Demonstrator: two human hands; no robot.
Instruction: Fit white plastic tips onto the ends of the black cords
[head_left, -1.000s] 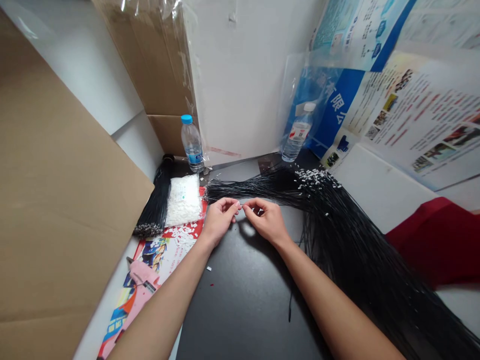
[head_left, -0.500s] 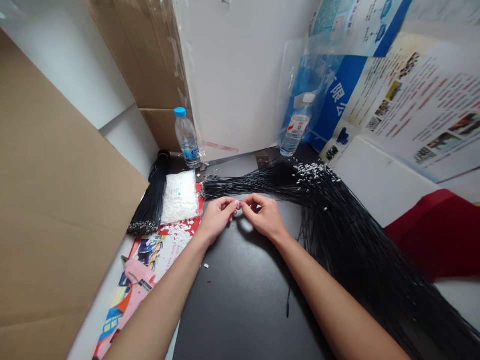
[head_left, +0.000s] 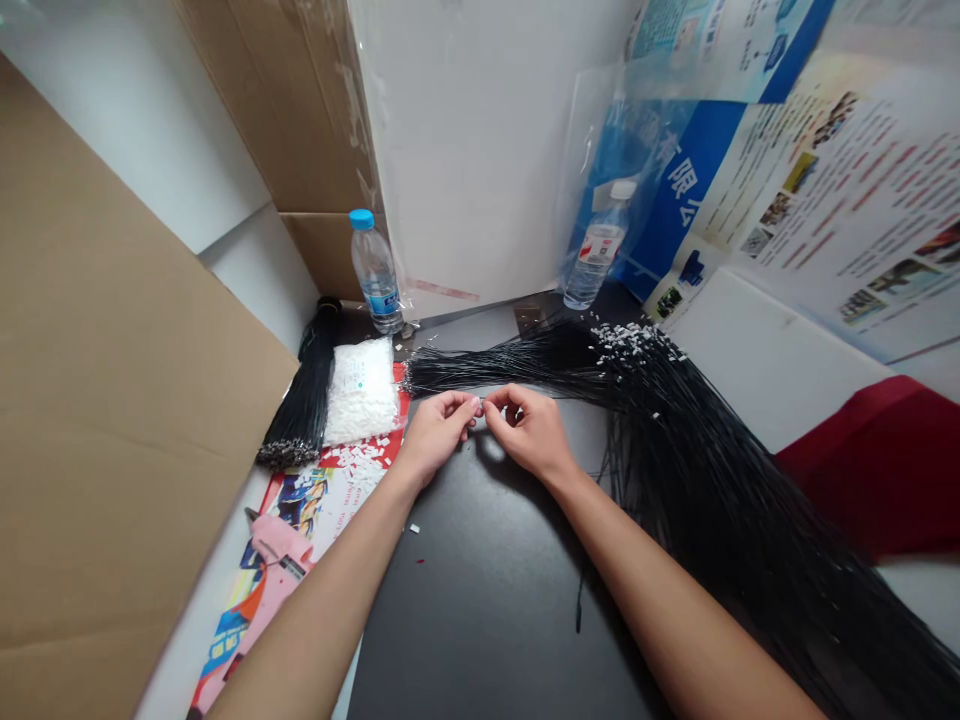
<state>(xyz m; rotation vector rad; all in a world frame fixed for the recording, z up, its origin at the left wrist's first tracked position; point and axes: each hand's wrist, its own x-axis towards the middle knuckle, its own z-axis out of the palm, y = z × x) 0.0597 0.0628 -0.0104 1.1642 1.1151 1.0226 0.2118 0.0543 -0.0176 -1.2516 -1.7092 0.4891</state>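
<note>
My left hand [head_left: 444, 428] is closed in a pinch above the dark tabletop [head_left: 480, 590], with a small white connector housing [head_left: 478, 405] showing at its fingertips. Facing it, my right hand [head_left: 525, 428] pinches thumb against forefinger on a thin wire, mostly hidden by the fingers. The fingertips of both hands nearly meet. Just behind them lies a bundle of black wires [head_left: 502, 370] with metal-tipped ends at the left. To the right spreads a larger heap of black wires [head_left: 675, 470], many ending in white connectors [head_left: 637, 342].
A bag of white connectors [head_left: 361, 392] lies at left, with loose connectors [head_left: 360, 462] before it. Another black wire bundle [head_left: 296, 410] and a pink glue gun [head_left: 281, 545] are farther left. Two water bottles [head_left: 375, 275] [head_left: 598, 250] stand behind. Cardboard [head_left: 135, 400] walls the left; red cloth [head_left: 870, 470] lies right.
Both hands keep nearly the same pinch at the same place. A little more of the white connector shows at the left fingertips. The camera view has shifted slightly.
</note>
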